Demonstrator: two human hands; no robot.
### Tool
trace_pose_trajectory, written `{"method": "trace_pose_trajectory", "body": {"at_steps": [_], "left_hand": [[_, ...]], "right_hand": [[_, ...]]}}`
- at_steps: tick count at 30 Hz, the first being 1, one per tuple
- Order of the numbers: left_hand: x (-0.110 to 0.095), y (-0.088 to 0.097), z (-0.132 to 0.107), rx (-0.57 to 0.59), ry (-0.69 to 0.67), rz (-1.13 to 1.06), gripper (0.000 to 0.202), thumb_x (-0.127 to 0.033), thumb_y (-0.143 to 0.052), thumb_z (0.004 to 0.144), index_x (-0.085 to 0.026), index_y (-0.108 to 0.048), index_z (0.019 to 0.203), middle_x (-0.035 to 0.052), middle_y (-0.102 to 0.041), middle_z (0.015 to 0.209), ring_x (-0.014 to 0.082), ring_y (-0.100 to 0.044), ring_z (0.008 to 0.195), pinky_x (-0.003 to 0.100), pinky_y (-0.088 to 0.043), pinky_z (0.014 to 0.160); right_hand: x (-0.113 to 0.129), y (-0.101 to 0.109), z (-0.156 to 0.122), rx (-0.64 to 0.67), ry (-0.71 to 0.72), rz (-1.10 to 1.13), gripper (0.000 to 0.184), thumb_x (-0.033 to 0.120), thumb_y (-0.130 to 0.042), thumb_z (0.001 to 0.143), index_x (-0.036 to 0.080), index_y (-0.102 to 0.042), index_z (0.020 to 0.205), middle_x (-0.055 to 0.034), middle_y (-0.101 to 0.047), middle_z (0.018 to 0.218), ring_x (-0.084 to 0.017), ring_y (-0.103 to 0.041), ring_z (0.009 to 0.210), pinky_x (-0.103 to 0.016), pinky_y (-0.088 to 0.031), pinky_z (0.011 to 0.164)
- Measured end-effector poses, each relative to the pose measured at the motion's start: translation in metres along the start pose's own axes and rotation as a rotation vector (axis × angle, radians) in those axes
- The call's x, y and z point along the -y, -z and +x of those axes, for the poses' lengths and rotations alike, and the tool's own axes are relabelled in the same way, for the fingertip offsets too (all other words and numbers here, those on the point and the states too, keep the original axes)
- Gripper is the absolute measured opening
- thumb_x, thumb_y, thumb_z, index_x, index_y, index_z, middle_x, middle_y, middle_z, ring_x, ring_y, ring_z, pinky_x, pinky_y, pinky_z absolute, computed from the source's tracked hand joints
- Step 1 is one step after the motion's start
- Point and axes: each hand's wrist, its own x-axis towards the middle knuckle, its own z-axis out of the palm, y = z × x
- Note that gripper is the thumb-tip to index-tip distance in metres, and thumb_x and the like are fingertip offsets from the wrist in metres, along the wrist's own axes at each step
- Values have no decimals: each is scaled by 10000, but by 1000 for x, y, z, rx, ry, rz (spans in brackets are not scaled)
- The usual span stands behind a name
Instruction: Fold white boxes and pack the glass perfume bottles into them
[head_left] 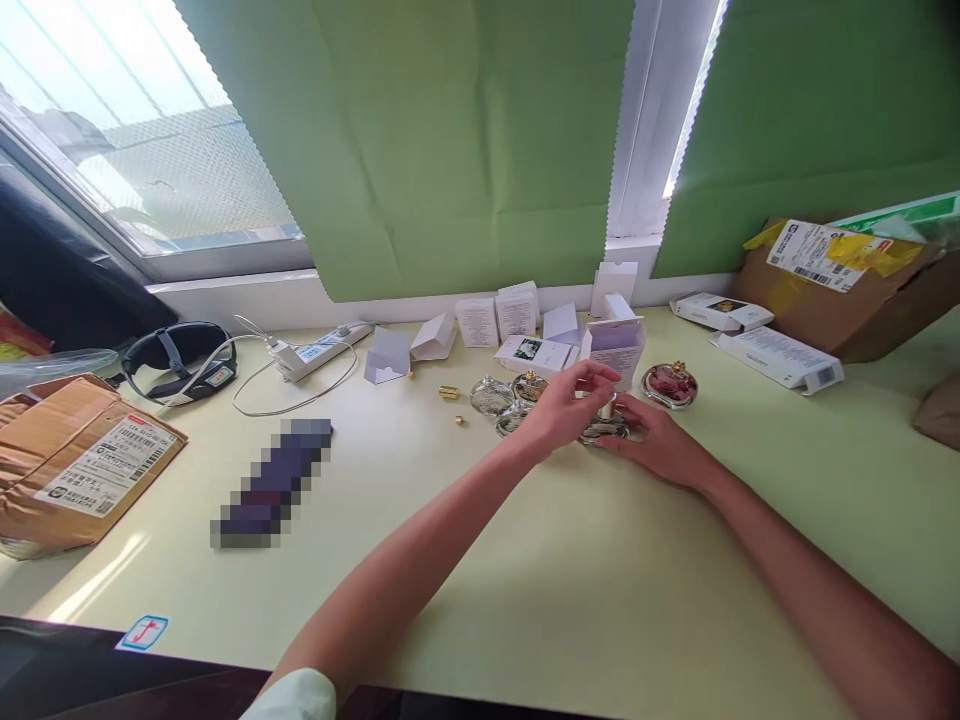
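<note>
A round, flat glass bottle (604, 432) stands on the table between my two hands. My right hand (654, 442) is closed around its right side. My left hand (571, 405) bends over the bottle's top, fingers curled beside a small pale upright piece (609, 406) at the neck; what they pinch is hidden. Close by on the left are more round glass bottles, one clear (491, 396), one with a dark gold-topped look (530, 386) and one partly behind my left wrist (511, 420). A bottle with red contents (670, 386) stands to the right.
Gold caps (449, 393) lie left of the bottles. White cartons (477, 322) line the window side, with an opened carton (613, 348) behind my hands. A power strip (322, 350), head strap (178, 362), pixelated dark object (277, 482) and cardboard boxes (840, 300) surround the work area.
</note>
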Motion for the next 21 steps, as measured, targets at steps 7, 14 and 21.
{"method": "trace_pose_trajectory", "body": {"at_steps": [7, 14, 21], "left_hand": [[4, -3, 1, -4, 40, -56, 155, -265, -595, 901, -198, -620, 1039, 14, -545, 916, 153, -564, 944, 280, -457, 875], [-5, 10, 6, -73, -151, 376, 300, -326, -570, 929, -227, -545, 1210, 96, -492, 1204, 207, -498, 1178, 361, -421, 1035], [-22, 27, 16, -118, -203, 868, 370, -292, -516, 954, -249, -520, 1322, 128, -386, 1386, 287, -381, 1323, 483, -327, 1115]], "right_hand": [[4, 0, -1, 25, -19, 42, 723, 524, -736, 781, 285, -512, 1426, -79, -687, 1193, -326, -623, 1129, -498, -480, 971], [17, 10, -3, 84, -42, 89, 498, 522, -756, 772, 241, -687, 1177, -77, -735, 1117, -309, -674, 1033, -475, -522, 922], [22, 38, -4, -129, -13, 405, 530, 422, -864, 680, 269, -710, 1163, -63, -742, 1175, -303, -675, 1111, -480, -532, 982]]}}
